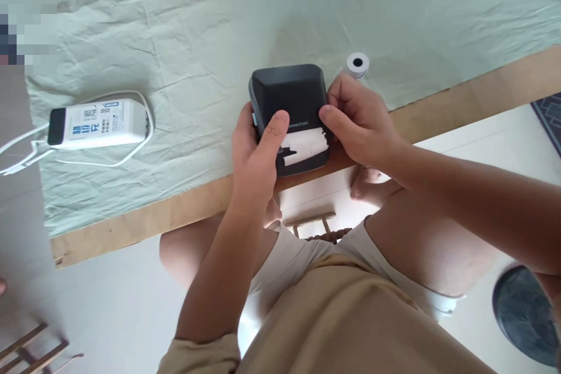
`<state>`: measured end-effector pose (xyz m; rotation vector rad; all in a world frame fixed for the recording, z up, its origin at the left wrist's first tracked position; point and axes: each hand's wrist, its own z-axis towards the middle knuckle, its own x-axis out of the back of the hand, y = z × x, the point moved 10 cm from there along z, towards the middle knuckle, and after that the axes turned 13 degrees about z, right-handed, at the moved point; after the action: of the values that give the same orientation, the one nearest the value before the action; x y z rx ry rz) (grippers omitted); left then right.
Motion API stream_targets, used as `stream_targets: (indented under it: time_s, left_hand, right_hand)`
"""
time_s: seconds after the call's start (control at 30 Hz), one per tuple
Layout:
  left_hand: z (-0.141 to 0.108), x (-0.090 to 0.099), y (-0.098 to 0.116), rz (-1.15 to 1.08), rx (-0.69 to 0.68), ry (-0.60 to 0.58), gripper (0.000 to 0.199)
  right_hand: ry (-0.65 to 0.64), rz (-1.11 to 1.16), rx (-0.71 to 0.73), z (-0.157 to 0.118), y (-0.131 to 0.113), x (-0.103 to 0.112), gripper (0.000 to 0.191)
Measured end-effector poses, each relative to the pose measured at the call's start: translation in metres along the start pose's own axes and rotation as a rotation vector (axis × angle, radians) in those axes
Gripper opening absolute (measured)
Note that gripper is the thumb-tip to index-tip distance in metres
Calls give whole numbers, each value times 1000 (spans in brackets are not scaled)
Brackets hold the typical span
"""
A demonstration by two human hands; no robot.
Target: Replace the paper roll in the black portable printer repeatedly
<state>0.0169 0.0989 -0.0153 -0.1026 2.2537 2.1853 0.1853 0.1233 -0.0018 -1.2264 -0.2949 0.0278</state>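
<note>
A dark label printer [289, 93] with lettering across its lid is held at the table's front edge. White torn paper [307, 145] covers part of its lower front. My left hand [259, 152] grips the printer's left side, thumb lying over the top face and fingers behind. On the opposite side, my right hand [357, 120] is closed against the printer's edge, with the thumb at the lid seam and the fingers curled. Just beyond that hand, a small roll of white label paper [358, 64] stands on the cloth.
A pale green wrinkled cloth [188, 23] covers the table, whose bare wooden edge [175, 204] faces me. To the left lies a white charger box [100, 123] with white cables. Below are my legs, a wooden stool [313, 222] and a dark round object [523, 312] at the right.
</note>
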Motion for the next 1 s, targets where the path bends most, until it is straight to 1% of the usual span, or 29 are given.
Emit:
stream_targets:
  time_s: [0.1, 0.17, 0.23, 0.33, 0.4, 0.5, 0.6, 0.7, 0.73, 0.8, 0.83, 0.93, 1.0]
  left_hand:
    - [3, -1, 3, 39, -27, 31, 34]
    - [5, -4, 0, 40, -11, -9, 31]
    - [6, -5, -2, 12, -7, -39, 30]
    - [2, 3, -1, 11, 3, 6, 31]
    - [-3, 9, -2, 44, 47, 39, 32]
    - [-11, 6, -7, 49, 153, -39, 35]
    - [-13, 7, -8, 49, 195, -60, 35]
    - [-6, 5, -6, 14, 182, -77, 38]
    - [-1, 5, -3, -24, 149, -78, 40]
    - [7, -2, 5, -72, 83, -124, 45]
    - [10, -3, 6, -85, 78, -127, 41]
    - [13, 0, -1, -153, 152, -79, 23]
    - [9, 5, -8, -182, 209, -20, 24]
  right_hand:
    - [52, 35, -2, -1, 2, 5, 46]
    - [80, 70, -3, -1, 2, 5, 46]
    - [81, 111, -2, -1, -1, 3, 44]
    - [74, 168, 3, 0, -9, 1, 38]
    - [59, 192, 1, 1, -15, 0, 36]
    - [18, 203, 0, 0, -22, -2, 34]
    - [-5, 217, 4, -2, -25, -3, 33]
    - [-6, 242, 8, -2, -25, -2, 38]
    - [5, 252, 10, -2, -24, -1, 40]
    - [50, 265, -12, -2, -21, 3, 41]
    - [78, 268, -34, -2, -19, 6, 40]
    - [110, 280, -105, -2, -14, 7, 39]
    - [75, 304, -142, -2, -14, 2, 38]
